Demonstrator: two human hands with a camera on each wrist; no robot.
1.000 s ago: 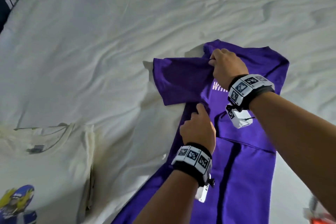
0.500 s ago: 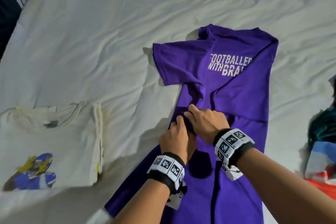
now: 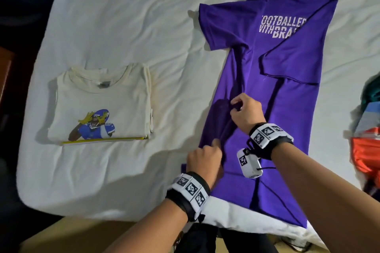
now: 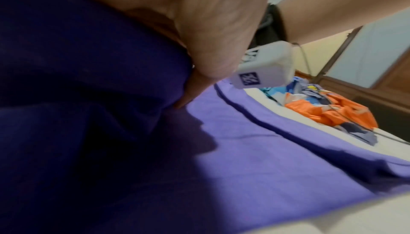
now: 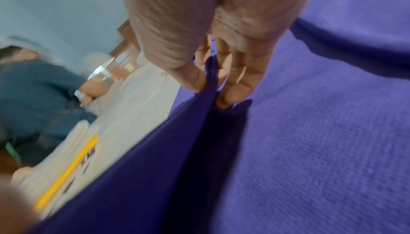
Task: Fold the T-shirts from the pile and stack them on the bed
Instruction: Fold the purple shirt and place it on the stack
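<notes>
We take the purple T-shirt (image 3: 287, 92) as our landmark: it lies face up and lengthwise on the white bed (image 3: 123, 16), its right side and sleeve already turned in over the chest print, its left sleeve spread flat. Our right hand (image 3: 245, 114) pinches a raised ridge of cloth along the shirt's left side at mid-length; the right wrist view shows thumb and fingers (image 5: 239, 73) clamped on the fold. Our left hand (image 3: 204, 159), nearer the hem on that same edge, is curled with purple fabric gathered in its grip. To the shirt's left, well apart, sits the folded cream T-shirt (image 3: 102, 104), the start of the stack; the unfolded pile (image 3: 368, 129) lies to the shirt's right. Judgement: the step is the left-side lengthwise fold. To do it well, we should keep both pinches on one straight line parallel to the folded right edge, lift together, carry the sleeve over with the panel, and lay it down without dragging the layer beneath. Risk: uneven lift twists the hem.
</notes>
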